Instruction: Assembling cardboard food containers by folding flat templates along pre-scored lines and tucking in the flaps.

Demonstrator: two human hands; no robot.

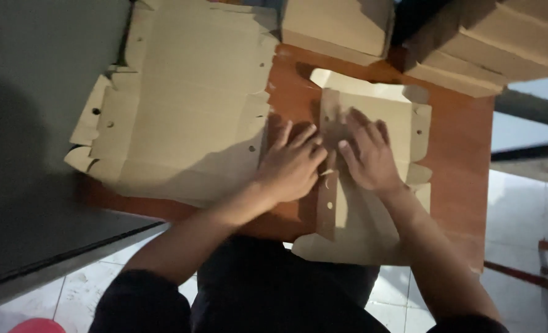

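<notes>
A flat die-cut cardboard box blank lies on a reddish-brown table in front of me. Its left side flap, with small round holes, is folded up along a crease. My left hand rests on the table against that flap, fingers spread. My right hand presses flat on the blank just inside the crease, fingers together and pointing away from me. Neither hand grips anything; both press palm-down.
A stack of unfolded cardboard blanks lies to the left, overhanging the table. Folded cardboard boxes and more boxes sit at the far edge. A grey surface is on the left, white floor tiles below right.
</notes>
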